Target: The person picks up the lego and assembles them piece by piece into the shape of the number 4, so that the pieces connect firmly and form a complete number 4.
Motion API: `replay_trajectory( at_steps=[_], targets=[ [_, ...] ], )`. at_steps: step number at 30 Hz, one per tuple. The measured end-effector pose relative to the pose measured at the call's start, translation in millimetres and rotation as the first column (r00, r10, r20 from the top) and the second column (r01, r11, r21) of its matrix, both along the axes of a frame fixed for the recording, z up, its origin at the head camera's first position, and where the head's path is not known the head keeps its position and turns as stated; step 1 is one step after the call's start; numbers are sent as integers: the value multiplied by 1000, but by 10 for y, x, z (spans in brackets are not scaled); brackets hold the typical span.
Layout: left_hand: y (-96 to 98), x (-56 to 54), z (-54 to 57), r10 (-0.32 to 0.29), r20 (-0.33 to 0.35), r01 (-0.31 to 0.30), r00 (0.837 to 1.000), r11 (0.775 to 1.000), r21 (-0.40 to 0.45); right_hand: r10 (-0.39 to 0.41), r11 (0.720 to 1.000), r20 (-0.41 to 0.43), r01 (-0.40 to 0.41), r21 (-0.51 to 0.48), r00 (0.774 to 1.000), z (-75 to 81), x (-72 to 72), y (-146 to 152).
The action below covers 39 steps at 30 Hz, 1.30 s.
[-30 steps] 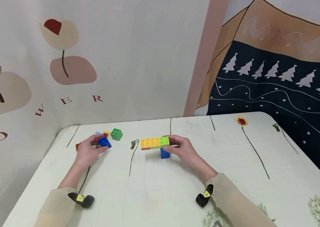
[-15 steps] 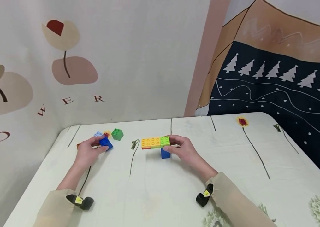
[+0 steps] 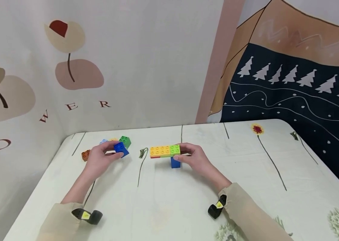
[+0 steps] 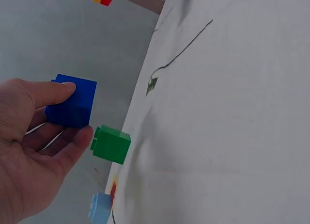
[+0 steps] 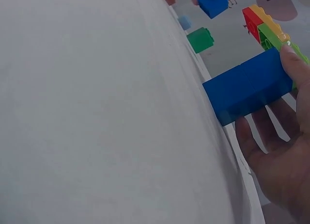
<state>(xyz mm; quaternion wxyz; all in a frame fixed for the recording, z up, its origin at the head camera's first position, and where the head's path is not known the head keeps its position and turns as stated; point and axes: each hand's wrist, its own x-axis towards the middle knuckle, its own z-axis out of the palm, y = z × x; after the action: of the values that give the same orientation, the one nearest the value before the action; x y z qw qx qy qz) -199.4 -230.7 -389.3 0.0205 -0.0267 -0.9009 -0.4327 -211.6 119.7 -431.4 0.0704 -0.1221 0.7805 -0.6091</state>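
Pinched between the thumb and fingers of my left hand is a dark blue toy brick, raised over the table. In the head view it overlaps a green brick standing behind it. My right hand grips a joined block structure near its right end. Its top carries a yellow brick and a lime green brick, with red and green pieces under them. Beneath the right end stand stacked blue bricks, held at their upper part by my thumb and fingers.
A light blue brick sits near the green one, partly hidden by my left hand in the head view. An orange-brown brick lies left of that hand. The table's far edge meets a printed cloth backdrop.
My left hand has lifted the blue brick and carried it a little to the right, uncovering the orange-brown brick. The right hand and the joined structure stay in place.
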Motion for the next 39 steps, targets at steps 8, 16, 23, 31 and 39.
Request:
replay_trajectory(
  at_steps=[8,16,23,31,39],
  targets=[
    [206,62,141,-37,17,34,999,992,120,11,1000,12,-11,9,1000,14,-22,7],
    [444,102,299,-29,-8,30,1000,970,241,22,1000,15,-22,20,1000,24,-47,39],
    [696,79,422,-83,10,78,996,963,258,29,1000,26,-29,9,999,29,-47,26],
    [910,16,458,-148,-10,145,989,951,272,35,999,24,-35,-3,999,37,-75,20],
    [1130,-15,437,-250,-17,244,968,923,299,36,999,45,-36,-3,998,18,-67,31]
  ],
)
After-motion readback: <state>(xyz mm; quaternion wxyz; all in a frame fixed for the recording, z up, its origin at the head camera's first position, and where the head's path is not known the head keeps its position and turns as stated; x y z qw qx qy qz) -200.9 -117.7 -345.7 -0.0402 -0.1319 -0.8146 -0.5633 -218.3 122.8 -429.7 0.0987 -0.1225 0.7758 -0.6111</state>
